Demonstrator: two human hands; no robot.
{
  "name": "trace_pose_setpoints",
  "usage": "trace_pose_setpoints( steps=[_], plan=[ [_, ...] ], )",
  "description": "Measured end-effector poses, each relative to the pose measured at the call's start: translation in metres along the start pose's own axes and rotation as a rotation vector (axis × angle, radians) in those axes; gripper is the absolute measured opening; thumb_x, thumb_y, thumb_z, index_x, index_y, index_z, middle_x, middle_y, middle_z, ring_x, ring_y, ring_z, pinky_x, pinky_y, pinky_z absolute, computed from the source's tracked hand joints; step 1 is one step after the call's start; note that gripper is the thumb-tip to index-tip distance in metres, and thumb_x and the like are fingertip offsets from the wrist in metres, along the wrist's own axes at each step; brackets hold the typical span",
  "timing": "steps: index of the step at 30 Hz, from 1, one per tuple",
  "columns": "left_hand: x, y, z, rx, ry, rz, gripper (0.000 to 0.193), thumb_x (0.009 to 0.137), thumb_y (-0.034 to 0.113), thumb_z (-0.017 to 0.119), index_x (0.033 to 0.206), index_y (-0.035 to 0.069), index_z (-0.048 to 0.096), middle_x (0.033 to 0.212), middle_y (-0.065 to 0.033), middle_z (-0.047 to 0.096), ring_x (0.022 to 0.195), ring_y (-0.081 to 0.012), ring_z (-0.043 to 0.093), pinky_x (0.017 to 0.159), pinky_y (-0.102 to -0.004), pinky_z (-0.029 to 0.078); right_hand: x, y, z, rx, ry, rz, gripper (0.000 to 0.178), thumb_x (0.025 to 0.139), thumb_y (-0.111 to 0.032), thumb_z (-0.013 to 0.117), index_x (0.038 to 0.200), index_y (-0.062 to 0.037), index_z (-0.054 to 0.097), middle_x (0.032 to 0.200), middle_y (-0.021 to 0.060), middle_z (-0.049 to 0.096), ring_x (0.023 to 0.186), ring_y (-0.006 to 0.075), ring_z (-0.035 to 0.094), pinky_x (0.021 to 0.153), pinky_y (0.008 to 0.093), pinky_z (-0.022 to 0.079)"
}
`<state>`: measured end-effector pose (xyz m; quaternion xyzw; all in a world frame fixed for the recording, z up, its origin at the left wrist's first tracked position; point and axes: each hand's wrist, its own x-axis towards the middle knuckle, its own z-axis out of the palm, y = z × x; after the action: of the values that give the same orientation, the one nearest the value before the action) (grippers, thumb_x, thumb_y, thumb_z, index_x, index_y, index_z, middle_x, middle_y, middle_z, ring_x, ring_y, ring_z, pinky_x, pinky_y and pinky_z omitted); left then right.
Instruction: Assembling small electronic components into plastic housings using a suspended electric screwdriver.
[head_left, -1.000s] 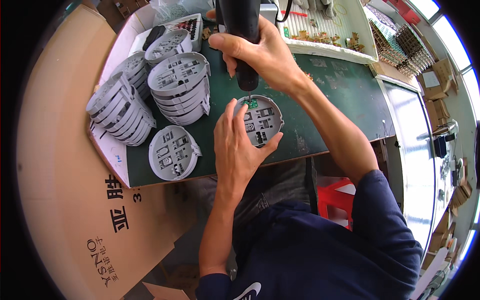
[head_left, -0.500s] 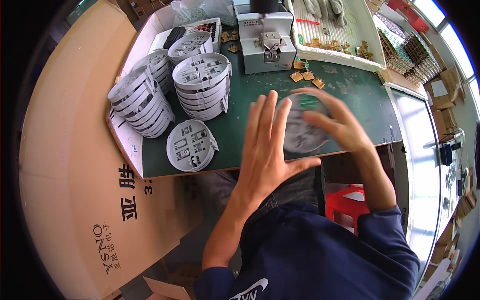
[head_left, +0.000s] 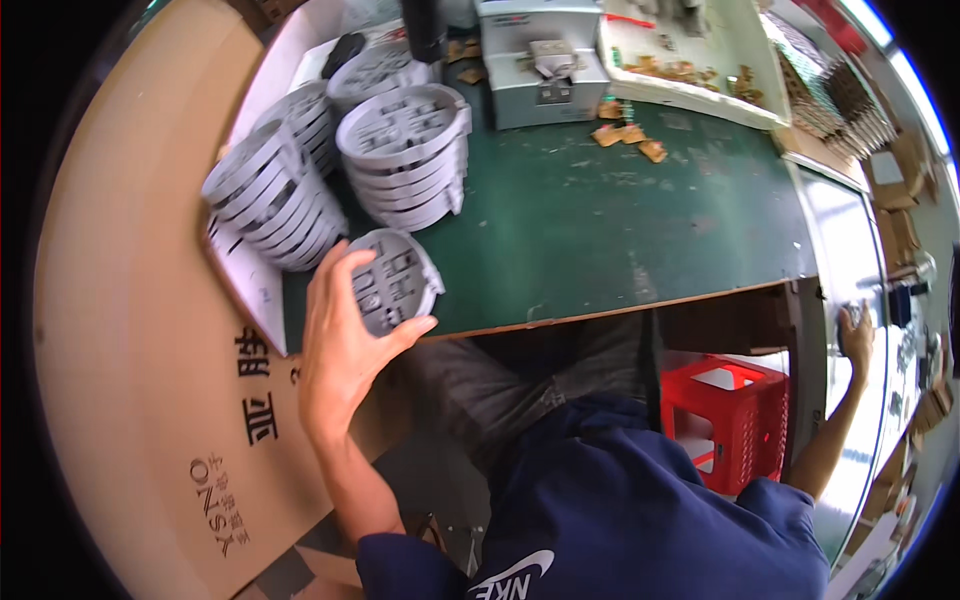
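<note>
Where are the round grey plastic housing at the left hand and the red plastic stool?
Round grey plastic housing [head_left: 387, 276]: head view, slotted inner face.
Red plastic stool [head_left: 746, 430]: head view, side panel.

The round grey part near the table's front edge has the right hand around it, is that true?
Wrong hand: the head view shows the left hand around the grey part near the front edge of the table; the right hand is out to the side.

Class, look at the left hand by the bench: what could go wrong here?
The left hand spans a round grey housing near the front edge of the green table; a loose grip might let it drop. The leaning stack of housings stands close to that hand, so a knock could perhaps topple it.
</note>
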<state>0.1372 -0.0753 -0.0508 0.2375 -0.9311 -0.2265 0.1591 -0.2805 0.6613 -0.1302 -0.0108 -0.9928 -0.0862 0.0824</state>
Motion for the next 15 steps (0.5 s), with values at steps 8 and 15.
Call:
trace_pose_setpoints(
  steps=[8,15],
  plan=[
    [0.0,-0.004,0.003,-0.076,-0.011,-0.094,0.09,0.071,0.031,0.093,0.142,0.003,0.046,0.141,-0.019,0.055,0.132,-0.0376,0.051,0.11,-0.0473,0.045,-0.065,-0.377,-0.151,0.881,-0.118,-0.587,0.045,0.102,-0.025,0.066,0.146,-0.0183,0.058,0.122,0.0097,0.071,0.108,0.0155,0.066,0.083,0.032,0.054],
    [-0.014,0.014,-0.012,-0.035,0.155,0.025,0.089,0.069,0.02,0.091,0.146,0.004,0.049,0.145,-0.0175,0.053,0.133,-0.0352,0.053,0.113,-0.0464,0.044,-0.063,-0.477,-0.114,0.664,0.35,-0.872,0.044,0.094,-0.027,0.076,0.131,-0.0097,0.062,0.102,0.0173,0.064,0.092,0.0336,0.065,0.084,0.0419,0.052]
  ],
)
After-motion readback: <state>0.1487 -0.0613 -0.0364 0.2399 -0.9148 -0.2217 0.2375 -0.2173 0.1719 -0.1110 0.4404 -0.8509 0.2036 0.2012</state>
